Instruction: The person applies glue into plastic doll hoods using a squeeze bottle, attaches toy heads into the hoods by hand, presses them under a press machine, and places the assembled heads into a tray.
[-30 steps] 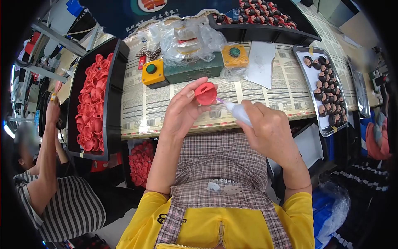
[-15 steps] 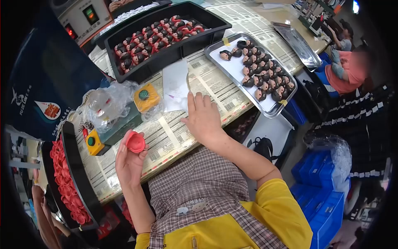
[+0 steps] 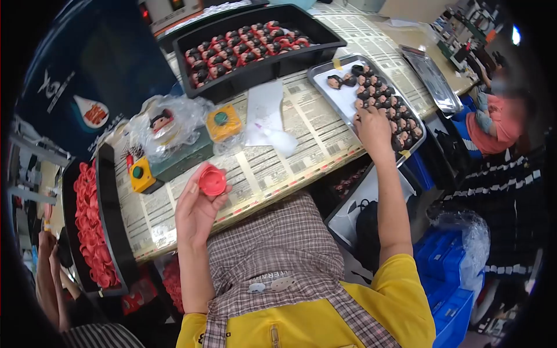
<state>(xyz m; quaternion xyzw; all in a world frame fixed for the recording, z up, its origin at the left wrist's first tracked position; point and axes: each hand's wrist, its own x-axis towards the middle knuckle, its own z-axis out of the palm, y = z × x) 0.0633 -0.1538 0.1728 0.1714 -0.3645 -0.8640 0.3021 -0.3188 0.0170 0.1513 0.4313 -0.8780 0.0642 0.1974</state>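
Note:
My left hand (image 3: 194, 211) is closed around a hollow red rubbery cup-shaped piece (image 3: 213, 181), its opening facing up, above the table's front edge. My right hand (image 3: 374, 127) is over a metal tray (image 3: 331, 100) lined with white, its bent fingers on one of the black-haired doll heads (image 3: 400, 123). What lies under those fingertips is partly hidden. Several doll heads stand close together in the tray, with a couple apart at its upper left. On the table between my hands lie a white squeeze bottle (image 3: 282, 141) and a white sheet (image 3: 264, 104).
A black bin (image 3: 267, 69) of red-and-black doll pieces stands at the back. Left are two yellow button boxes (image 3: 223, 122) (image 3: 142, 174), a plastic-wrapped fixture (image 3: 165, 130) and a black bin of red pieces (image 3: 93, 226). Blue crates (image 3: 447, 261) stand right; a seated person (image 3: 496, 119) is beyond.
My right hand has moved from beside the squeeze bottle rightwards to the doll heads in the tray. My left hand still holds the red piece. The view has shifted, and a doll head shows at the fixture.

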